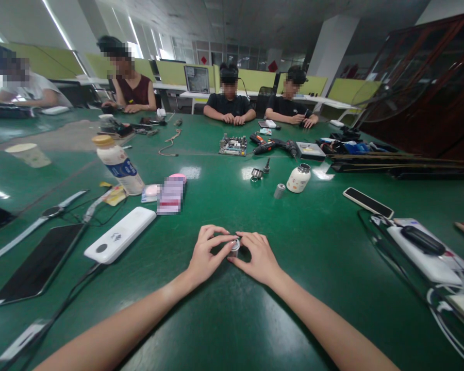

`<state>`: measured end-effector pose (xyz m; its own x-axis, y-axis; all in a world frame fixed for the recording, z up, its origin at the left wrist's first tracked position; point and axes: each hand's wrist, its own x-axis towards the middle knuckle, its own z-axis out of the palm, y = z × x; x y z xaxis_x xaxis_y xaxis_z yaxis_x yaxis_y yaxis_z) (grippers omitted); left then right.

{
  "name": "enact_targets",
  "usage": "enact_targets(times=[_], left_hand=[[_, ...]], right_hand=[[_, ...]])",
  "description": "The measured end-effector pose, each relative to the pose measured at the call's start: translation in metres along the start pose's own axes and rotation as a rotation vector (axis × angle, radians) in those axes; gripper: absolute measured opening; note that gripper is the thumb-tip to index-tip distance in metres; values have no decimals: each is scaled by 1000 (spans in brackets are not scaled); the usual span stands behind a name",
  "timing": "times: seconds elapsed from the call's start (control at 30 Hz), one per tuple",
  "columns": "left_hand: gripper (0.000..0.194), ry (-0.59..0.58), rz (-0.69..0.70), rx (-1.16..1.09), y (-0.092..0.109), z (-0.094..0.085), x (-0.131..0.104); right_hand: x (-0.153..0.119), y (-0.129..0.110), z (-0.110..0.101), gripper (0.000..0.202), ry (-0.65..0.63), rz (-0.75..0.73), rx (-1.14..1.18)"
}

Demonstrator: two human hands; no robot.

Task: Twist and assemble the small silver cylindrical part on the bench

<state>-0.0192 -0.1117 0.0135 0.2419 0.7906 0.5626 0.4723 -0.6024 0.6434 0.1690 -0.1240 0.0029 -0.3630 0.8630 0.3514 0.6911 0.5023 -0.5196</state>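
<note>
Over the table in front of me, a small silver cylinder [235, 248] with a pale top stands upright between my hands. My left hand [211, 252] has its thumb and forefinger closed on the cylinder's left side and top. From the right, my right hand [258, 255] curves its fingers and thumb around the same cylinder. Parts of it are hidden behind the fingers. A similar silver cylinder [279, 191] stands farther off, beside a small white flask [298, 179] with a drawn face and an uncapped metal mouth.
A white power bank [119, 234], a tablet [38, 263], a watch [48, 214] and a bottle [118, 165] lie or stand left. Right are a phone [367, 202] and cables. Beyond sit a circuit board [232, 145] and a power drill [274, 145]. Several people sit around the table.
</note>
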Motion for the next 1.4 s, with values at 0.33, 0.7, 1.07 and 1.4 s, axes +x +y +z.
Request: enact_targets(times=[0.33,0.7,1.07,1.4], left_hand=[[15,-16,-7,1,4,0,0],[10,15,-42,-34,3,-1,2],[11,19,-29,-21,5,-2,1],[9,77,-21,-62,5,-1,2]], right_hand=[[1,0,0,26,-7,1,2],[1,-2,-3,25,-24,-1,6],[1,0,-1,26,-25,-15,-17],[1,-2,-3,27,-38,-5,-9]])
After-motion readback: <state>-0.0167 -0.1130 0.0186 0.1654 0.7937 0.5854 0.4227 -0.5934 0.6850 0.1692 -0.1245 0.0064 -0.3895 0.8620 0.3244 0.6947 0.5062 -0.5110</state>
